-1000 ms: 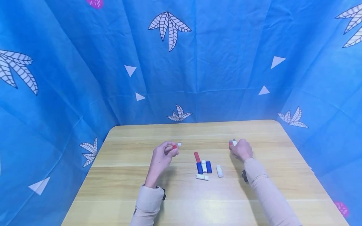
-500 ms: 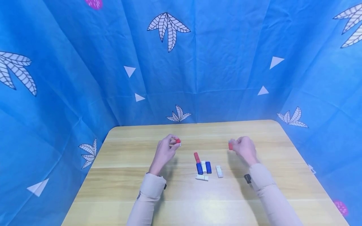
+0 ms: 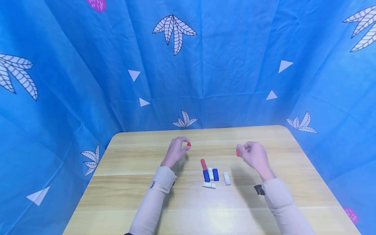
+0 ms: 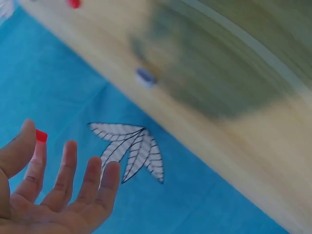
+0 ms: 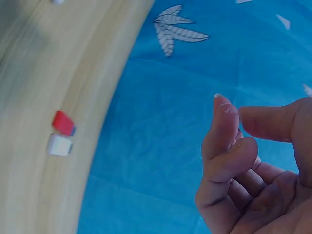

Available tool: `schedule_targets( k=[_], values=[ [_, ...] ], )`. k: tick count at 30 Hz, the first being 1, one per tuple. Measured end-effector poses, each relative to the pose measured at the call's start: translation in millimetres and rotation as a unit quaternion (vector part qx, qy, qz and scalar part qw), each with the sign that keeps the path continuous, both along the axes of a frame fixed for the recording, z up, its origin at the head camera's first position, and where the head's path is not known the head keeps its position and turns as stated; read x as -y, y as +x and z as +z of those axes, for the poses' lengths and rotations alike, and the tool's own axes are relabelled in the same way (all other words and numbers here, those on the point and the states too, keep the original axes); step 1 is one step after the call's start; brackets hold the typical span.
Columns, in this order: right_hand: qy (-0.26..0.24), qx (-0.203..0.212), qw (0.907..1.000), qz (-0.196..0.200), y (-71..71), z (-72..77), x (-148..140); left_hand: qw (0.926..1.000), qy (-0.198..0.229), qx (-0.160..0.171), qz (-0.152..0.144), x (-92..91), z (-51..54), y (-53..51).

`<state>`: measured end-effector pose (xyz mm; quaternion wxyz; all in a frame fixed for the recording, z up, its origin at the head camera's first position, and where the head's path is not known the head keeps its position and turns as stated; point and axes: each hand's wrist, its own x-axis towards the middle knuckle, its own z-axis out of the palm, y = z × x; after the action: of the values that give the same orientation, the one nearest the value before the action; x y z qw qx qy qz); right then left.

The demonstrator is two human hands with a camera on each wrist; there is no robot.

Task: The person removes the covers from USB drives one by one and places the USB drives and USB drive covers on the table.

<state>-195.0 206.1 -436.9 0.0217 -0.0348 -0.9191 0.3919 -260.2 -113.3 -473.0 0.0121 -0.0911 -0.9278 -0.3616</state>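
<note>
My left hand (image 3: pixel 174 152) pinches a small red piece (image 3: pixel 189 144) between thumb and index finger; in the left wrist view, the other fingers of that hand (image 4: pixel 68 195) are spread and the red piece (image 4: pixel 42 135) shows at the thumb tip. Below it, a small white-and-dark piece (image 4: pixel 146 77) lies on the table. My right hand (image 3: pixel 256 156) is raised over the table's right half, with a red piece (image 3: pixel 238 152) beside its fingertips in the head view. The right wrist view shows loosely curled fingers (image 5: pixel 222 146) with nothing visible between them; a red piece (image 5: pixel 63 123) and a white one (image 5: pixel 60 145) lie side by side.
Between my hands on the wooden table (image 3: pixel 117 182) lie a red stick (image 3: pixel 203 164), two blue ones (image 3: pixel 206 176) (image 3: pixel 215 174) and several white ones (image 3: pixel 211 174) (image 3: pixel 227 179) (image 3: pixel 209 185). A blue patterned curtain (image 3: pixel 229 107) hangs behind the table.
My left hand has moved up and to the right, still pinching the red piece. My right hand has drawn back and lifted from the red and white pieces.
</note>
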Motion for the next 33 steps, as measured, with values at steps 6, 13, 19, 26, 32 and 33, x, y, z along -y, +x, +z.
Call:
schedule_targets(
  k=[6,13,19,26,32,33],
  values=[
    [0.001,-0.029,0.9995,0.009,13.0,12.1,6.9,0.9988,-0.018,0.045,-0.007,-2.9,-13.2,-15.3],
    [-0.013,-0.042,0.9987,0.024,26.5,25.8,16.3,0.9963,-0.049,0.068,-0.020,-9.0,-31.2,-29.1],
    [-0.022,-0.044,0.9981,0.036,36.6,33.0,23.0,0.9923,-0.106,0.064,-0.012,-11.4,-46.6,-35.4],
    [-0.028,-0.059,0.9968,0.045,45.0,35.6,26.0,0.9869,-0.150,0.060,-0.009,-14.0,-53.3,-37.5],
    [-0.032,-0.049,0.9969,0.053,55.6,36.1,25.0,0.9850,-0.162,0.060,-0.008,-13.7,-60.0,-38.3],
    [-0.032,-0.046,0.9971,0.052,56.9,36.5,24.9,0.9852,-0.161,0.059,-0.007,-13.3,-60.3,-38.6]
  ],
)
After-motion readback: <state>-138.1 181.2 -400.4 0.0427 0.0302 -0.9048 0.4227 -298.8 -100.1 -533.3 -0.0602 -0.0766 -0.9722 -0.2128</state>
